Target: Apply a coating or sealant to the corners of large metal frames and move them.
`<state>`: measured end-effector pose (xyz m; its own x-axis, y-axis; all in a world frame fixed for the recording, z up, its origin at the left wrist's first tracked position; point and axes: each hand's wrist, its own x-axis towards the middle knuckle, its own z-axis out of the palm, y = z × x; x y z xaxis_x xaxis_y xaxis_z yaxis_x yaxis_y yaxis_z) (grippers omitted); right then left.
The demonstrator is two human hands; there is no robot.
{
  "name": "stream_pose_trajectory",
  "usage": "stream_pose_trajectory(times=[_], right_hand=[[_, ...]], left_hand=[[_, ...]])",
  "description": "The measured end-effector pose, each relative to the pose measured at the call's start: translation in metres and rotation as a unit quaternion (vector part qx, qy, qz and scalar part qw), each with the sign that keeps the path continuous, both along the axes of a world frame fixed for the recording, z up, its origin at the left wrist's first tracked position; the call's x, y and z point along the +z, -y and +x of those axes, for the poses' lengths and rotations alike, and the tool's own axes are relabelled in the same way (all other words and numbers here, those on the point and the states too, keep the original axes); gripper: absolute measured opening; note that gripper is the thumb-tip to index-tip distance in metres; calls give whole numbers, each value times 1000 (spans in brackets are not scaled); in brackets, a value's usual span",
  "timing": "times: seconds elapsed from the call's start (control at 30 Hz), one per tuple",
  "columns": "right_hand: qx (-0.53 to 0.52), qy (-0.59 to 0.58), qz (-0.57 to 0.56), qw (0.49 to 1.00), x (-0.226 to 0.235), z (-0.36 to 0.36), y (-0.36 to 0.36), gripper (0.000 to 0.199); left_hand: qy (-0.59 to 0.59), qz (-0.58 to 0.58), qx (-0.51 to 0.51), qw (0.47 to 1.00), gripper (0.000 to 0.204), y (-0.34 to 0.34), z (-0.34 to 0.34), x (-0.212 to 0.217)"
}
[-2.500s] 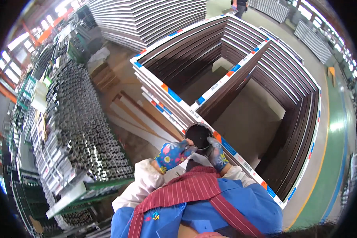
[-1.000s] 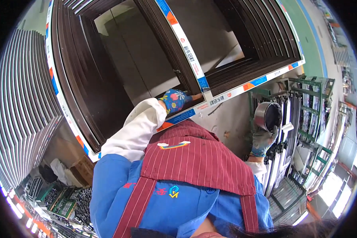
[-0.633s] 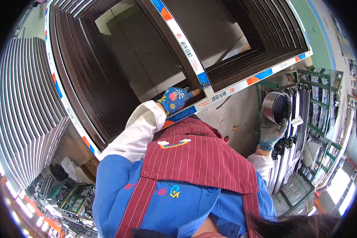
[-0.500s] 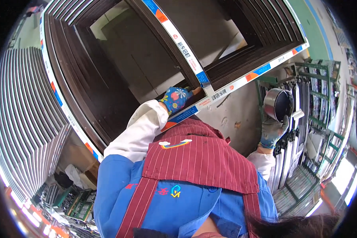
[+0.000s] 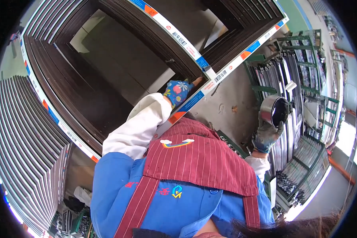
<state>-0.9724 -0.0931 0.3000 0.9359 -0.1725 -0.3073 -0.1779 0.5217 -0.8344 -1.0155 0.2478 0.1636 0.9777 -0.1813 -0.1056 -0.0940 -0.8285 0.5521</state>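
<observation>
My left hand (image 5: 178, 92), in a blue flowered glove, reaches over the near edge of a stack of dark brown window frames (image 5: 63, 75). A bare finger stretches out toward the inner corner beside the T-joint (image 5: 211, 74) of the top frame; the other fingers are partly hidden. Printed white, blue and orange film covers the top frame's face. Out to the right, my right hand (image 5: 267, 135), in a dirty grey-blue glove, holds a round metal pot (image 5: 270, 108). The pot is tilted, and its dark inside faces right.
Another tall stack of frames (image 5: 23, 146) stands at the left. Green racks (image 5: 311, 85) packed with long metal profiles fill the right side, close behind the pot. Stained grey floor (image 5: 230, 115) shows between the frames and the racks.
The view has shifted, so the frame stack sits farther left and higher. My left finger now lies more along the near bar by the joint. My right hand still holds the pot.
</observation>
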Motion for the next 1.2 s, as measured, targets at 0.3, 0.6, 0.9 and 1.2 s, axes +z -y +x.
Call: stream_pose_trajectory(times=[0.3,0.6,0.9,1.2], right_hand=[[-20,15,13,1000,7,-52,5,64],[19,-5,61,998,2,-75,27,62],[-10,2,38,999,1,-72,11,63],[39,6,63,997,3,-65,5,61]], left_hand=[[47,58,13,997,62,1,3,-38],[115,-67,33,991,58,9,11,-56],[-40,18,-120,992,42,-9,26,-18],[140,-70,-127,979,76,-23,19,-55]])
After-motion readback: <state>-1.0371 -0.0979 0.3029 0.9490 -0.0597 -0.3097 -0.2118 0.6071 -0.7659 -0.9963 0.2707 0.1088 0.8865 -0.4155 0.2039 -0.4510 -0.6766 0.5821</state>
